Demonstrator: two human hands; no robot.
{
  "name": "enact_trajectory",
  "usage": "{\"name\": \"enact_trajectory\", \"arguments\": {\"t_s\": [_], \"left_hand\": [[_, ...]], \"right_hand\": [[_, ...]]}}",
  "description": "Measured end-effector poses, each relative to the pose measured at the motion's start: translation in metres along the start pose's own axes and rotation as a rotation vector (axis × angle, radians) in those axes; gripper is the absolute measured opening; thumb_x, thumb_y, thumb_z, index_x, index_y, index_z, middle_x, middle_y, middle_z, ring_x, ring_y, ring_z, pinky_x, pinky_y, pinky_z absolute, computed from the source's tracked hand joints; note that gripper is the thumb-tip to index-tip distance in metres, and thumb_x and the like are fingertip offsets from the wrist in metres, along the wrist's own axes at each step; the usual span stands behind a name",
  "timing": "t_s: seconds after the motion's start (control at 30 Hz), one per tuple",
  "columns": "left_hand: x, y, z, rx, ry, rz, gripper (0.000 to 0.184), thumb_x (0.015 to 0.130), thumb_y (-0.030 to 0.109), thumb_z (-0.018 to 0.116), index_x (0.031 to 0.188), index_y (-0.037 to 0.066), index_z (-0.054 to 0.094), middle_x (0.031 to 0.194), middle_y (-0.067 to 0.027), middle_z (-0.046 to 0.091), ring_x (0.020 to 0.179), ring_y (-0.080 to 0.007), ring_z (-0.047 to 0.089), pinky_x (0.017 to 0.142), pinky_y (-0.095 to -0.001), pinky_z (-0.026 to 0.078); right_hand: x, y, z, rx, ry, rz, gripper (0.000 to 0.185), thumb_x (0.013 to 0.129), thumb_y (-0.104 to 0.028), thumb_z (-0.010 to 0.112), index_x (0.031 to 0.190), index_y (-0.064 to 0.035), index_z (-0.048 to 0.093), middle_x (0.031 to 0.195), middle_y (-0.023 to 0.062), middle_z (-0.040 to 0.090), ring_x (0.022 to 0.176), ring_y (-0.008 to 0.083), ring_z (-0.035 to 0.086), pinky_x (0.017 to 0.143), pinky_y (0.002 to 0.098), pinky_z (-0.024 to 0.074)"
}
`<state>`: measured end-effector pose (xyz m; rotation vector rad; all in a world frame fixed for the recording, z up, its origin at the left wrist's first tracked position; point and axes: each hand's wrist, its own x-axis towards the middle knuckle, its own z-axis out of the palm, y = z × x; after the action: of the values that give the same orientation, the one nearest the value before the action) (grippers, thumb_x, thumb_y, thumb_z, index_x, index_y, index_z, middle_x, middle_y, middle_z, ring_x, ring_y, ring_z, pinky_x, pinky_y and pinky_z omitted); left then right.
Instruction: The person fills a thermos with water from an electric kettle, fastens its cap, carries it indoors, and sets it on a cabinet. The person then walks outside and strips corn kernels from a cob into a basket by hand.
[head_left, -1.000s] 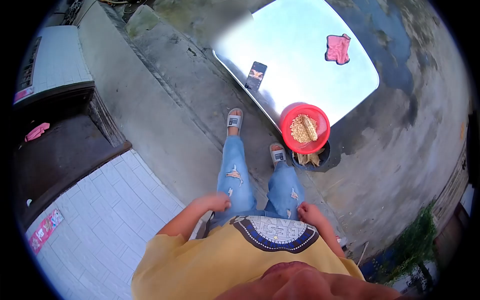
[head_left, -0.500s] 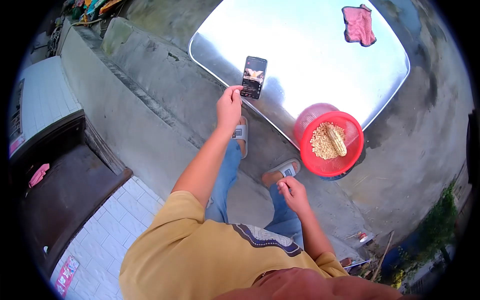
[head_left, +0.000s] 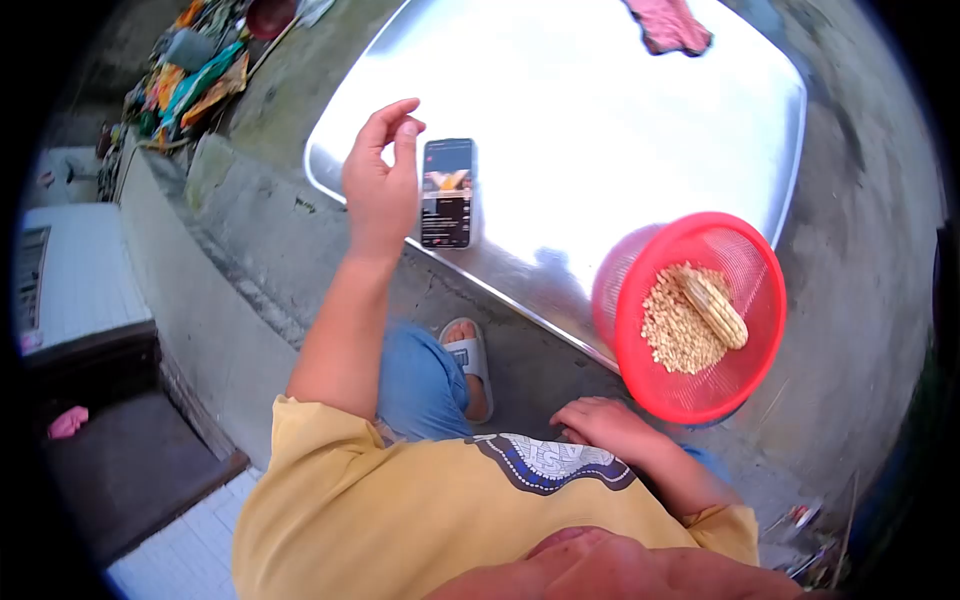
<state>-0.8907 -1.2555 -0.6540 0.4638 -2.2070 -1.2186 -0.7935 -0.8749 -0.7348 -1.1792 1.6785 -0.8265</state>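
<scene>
Seen just beside phone: left hand, raised at near-left part of shiny metal desk, with fingers loosely bent and thumb spread, grasping nothing. Cannot tell whether touching desk surface. Near lap: right hand, with fingers slack and half curled, nothing visible in grip; with underside hidden, cannot tell for sure.

Phone: flat on desk, screen up and lit, bottom end close to near edge. Could get bumped by left thumb or wrist and slide, given smooth-looking metal and little margin. Could then drop over edge, toward sandalled foot below.

At near-right corner: red mesh basket, holding loose corn kernels and one cob, with rim reaching past desk edge in this view. Cannot see support underneath. Could tip if knocked by right forearm or leaned on at outer rim, spilling kernels onto ground. Likely made worse by cob lying toward outer side, adding weight there.

Far side: pink cloth, well apart from both hands. Unlikely to cause trouble.
</scene>
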Motion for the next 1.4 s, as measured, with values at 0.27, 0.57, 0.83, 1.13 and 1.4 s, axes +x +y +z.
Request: {"name": "enact_trajectory", "arguments": {"t_s": [0.27,0.57,0.83,1.13,1.4], "left_hand": [[-0.042,0.053,0.050,-0.171,-0.250,0.225,0.020,0.102,0.009,0.057,0.113,0.001,0.072,0.098,-0.0079,0.074,0.093,-0.0142,0.070,0.084,-0.0262,0.053],[-0.084,0.076,0.114,0.054,-0.358,0.571,0.018,0.099,0.012,0.059,0.108,0.006,0.073,0.102,-0.0123,0.072,0.092,-0.0277,0.071,0.083,-0.0385,0.056],[-0.127,0.123,0.125,0.107,-0.499,0.593,0.021,0.097,0.013,0.059,0.108,0.004,0.074,0.101,-0.0152,0.072,0.094,-0.0309,0.070,0.086,-0.0398,0.054],[-0.140,0.142,0.141,0.220,-0.775,0.569,0.026,0.097,0.013,0.060,0.118,0.006,0.072,0.113,-0.0154,0.072,0.105,-0.0327,0.068,0.094,-0.0413,0.054],[-0.107,0.124,0.179,0.171,-0.865,0.751,0.037,0.098,0.024,0.064,0.130,0.005,0.065,0.121,-0.0179,0.067,0.114,-0.0334,0.065,0.096,-0.0441,0.052]], "right_hand": [[-0.019,-0.065,0.016,-0.249,0.189,-0.079,0.021,0.095,-0.025,0.061,0.105,-0.0071,0.066,0.092,0.0131,0.070,0.093,0.0362,0.068,0.082,0.0480,0.0537],[-0.098,-0.100,-0.031,-0.477,0.856,0.126,0.021,0.095,-0.021,0.062,0.107,-0.0072,0.072,0.097,0.0163,0.073,0.092,0.0352,0.070,0.081,0.0456,0.0543],[-0.155,-0.085,-0.071,-0.449,1.104,0.400,0.025,0.092,-0.014,0.065,0.113,-0.0012,0.071,0.095,0.0149,0.074,0.085,0.0271,0.071,0.081,0.0370,0.0552],[-0.083,0.013,-0.121,-1.036,0.744,0.704,0.039,0.079,-0.027,0.080,0.110,-0.0071,0.068,0.111,0.0080,0.071,0.110,0.0281,0.064,0.096,0.0405,0.0506],[-0.079,0.002,-0.145,-0.828,0.793,0.536,0.032,0.078,-0.011,0.074,0.108,-0.0066,0.065,0.108,0.0115,0.066,0.107,0.0328,0.064,0.090,0.0449,0.0524]]}}
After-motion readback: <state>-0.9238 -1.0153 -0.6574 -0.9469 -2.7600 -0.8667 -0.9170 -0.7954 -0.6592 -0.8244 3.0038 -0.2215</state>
